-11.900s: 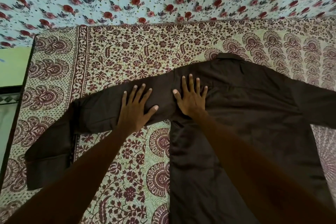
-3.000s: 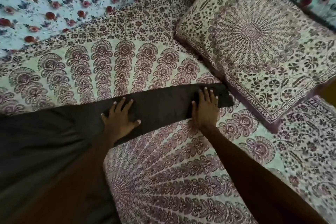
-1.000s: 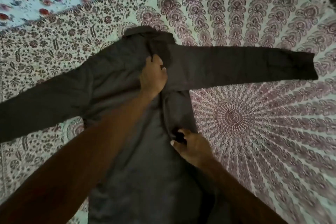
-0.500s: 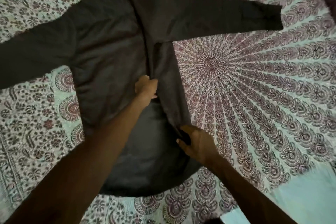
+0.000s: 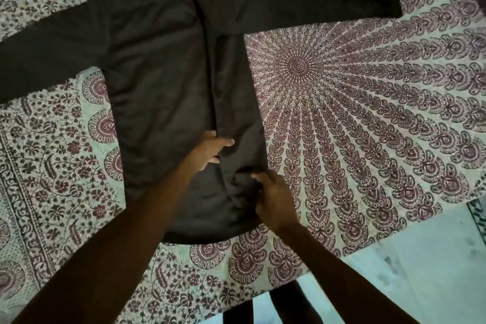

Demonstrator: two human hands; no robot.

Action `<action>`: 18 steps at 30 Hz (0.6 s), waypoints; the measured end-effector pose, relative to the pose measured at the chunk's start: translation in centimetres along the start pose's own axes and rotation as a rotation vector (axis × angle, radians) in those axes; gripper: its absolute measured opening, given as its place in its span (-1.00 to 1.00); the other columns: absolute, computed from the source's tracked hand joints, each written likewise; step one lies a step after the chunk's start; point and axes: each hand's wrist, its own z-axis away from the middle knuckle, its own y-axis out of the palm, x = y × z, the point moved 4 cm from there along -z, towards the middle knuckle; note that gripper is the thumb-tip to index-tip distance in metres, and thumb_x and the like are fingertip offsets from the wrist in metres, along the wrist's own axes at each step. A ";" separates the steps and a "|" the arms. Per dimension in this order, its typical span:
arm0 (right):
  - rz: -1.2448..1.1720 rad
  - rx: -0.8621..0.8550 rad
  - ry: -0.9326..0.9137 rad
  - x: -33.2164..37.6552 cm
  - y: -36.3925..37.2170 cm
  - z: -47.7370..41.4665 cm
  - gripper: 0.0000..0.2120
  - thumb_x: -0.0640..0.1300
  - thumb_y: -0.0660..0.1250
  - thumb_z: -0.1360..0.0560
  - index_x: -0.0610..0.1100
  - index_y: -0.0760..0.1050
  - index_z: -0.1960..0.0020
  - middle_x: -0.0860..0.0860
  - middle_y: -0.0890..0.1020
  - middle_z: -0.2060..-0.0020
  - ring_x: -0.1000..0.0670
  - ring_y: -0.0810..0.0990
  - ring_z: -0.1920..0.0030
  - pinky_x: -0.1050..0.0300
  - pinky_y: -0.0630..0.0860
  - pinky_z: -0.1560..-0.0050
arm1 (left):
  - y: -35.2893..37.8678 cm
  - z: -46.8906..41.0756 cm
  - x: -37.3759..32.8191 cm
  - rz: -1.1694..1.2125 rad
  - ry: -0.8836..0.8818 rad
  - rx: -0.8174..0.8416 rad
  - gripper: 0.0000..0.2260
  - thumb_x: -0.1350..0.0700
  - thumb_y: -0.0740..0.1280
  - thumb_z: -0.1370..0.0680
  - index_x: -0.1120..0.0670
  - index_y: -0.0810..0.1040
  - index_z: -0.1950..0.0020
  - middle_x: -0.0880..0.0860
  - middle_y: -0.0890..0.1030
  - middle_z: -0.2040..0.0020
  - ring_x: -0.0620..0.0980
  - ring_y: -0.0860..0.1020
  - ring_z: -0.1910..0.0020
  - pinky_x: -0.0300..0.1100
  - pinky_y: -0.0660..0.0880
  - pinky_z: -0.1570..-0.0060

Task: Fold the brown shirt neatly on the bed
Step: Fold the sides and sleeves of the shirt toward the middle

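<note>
Left grip [image 5: 210,148] flat (fingers spread) on brown shirt [image 5: 163,81] | right grip [image 5: 272,197] pinching fold

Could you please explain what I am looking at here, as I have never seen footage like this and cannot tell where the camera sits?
There is no machine here: these are a person's two bare arms. The single camera is worn on the head and looks down, so you see what that person sees. A brown shirt lies spread on a patterned bedsheet, both sleeves stretched outward. Its right side is folded in over the middle. The left hand presses on the edge of that fold. The right hand pinches bunched cloth near the hem with its fingers. The pale floor shows at lower right.
</note>
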 end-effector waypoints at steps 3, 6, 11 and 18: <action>0.103 0.029 0.062 -2.8 -0.7 1.3 -0.29 -0.21 0.36 -0.23 -0.04 0.31 -0.37 -0.10 0.42 -0.23 -0.15 0.44 -0.14 -0.04 0.47 -0.14 | 1.2 1.4 1.7 0.004 -0.034 0.099 -0.74 0.14 0.41 -0.51 0.10 0.50 -0.17 0.09 0.61 -0.06 -0.01 0.60 0.15 -0.13 0.55 0.21; 0.091 0.060 0.122 -4.9 -0.2 2.5 -0.17 -0.27 0.41 -0.28 -0.02 0.15 -0.47 -0.10 0.38 -0.27 -0.14 0.45 -0.16 -0.11 0.53 -0.12 | 2.3 1.8 3.4 -0.006 -0.034 0.080 -0.63 0.14 0.44 -0.49 0.17 0.48 -0.27 0.11 0.61 -0.13 0.03 0.60 0.02 -0.09 0.56 0.13; -0.007 -0.026 0.144 -6.4 0.4 2.9 -0.49 -0.23 0.34 -0.39 -0.02 0.32 -0.31 -0.03 0.59 -0.07 -0.09 0.58 0.02 0.04 0.55 0.16 | 3.1 2.1 4.4 0.066 0.002 -0.010 -0.63 0.14 0.40 -0.53 0.19 0.48 -0.30 0.10 0.58 -0.13 0.06 0.55 -0.11 -0.01 0.51 -0.01; -0.005 -0.125 0.139 -6.5 -0.4 5.1 -0.76 -0.34 0.28 -0.39 -0.16 0.42 -0.04 -0.07 0.59 0.11 -0.14 0.58 0.25 0.06 0.47 0.30 | 4.1 4.4 6.0 0.015 -0.009 0.103 -0.69 0.15 0.38 -0.54 0.16 0.46 -0.26 0.09 0.58 -0.12 0.09 0.57 -0.01 0.12 0.49 -0.21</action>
